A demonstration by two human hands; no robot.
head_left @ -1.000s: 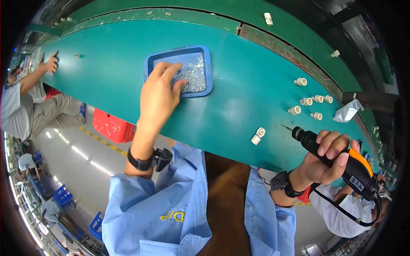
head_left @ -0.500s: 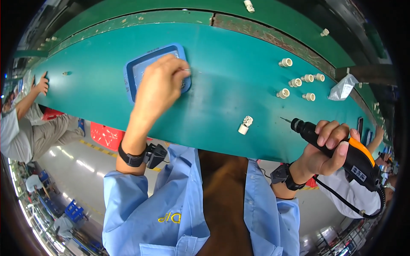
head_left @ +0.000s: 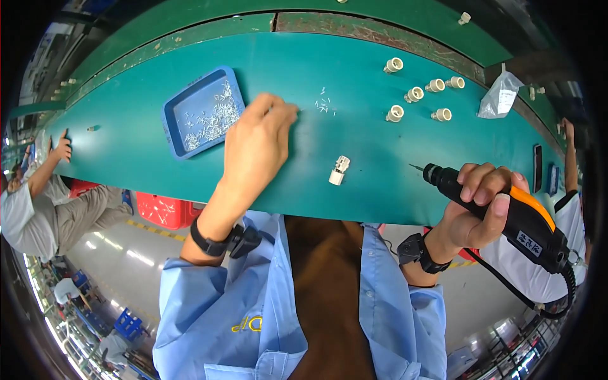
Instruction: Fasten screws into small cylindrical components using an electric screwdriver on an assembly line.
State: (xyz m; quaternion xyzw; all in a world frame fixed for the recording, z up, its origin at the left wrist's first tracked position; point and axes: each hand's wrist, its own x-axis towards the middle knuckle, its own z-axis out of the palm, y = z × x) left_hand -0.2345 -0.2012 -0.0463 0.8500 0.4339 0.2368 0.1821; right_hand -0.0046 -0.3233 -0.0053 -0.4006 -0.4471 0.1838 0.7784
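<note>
Judging by the layout, assembly has barely started: the left hand (head_left: pixel 256 142), fingers pinched together over the green bench (head_left: pixel 158 88), sits right of the blue screw tray (head_left: pixel 170 120). The right hand (head_left: pixel 475 209) grips the electric screwdriver (head_left: pixel 500 206), right of the small white fitting (head_left: pixel 339 170), apparently not yet screwed.

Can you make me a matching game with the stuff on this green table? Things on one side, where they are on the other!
Things:
1. shallow blue plastic tray
2. black and orange electric screwdriver
3. small white plastic fitting lying alone
4. crumpled clear plastic bag

Places:
A. gripped in the right hand
B. far right of the table
C. near the table's front edge, between the hands
D. just left of the left hand, holding tiny silver screws

Pairs: 1-D, 2-A, 3-C, 4-B
</note>
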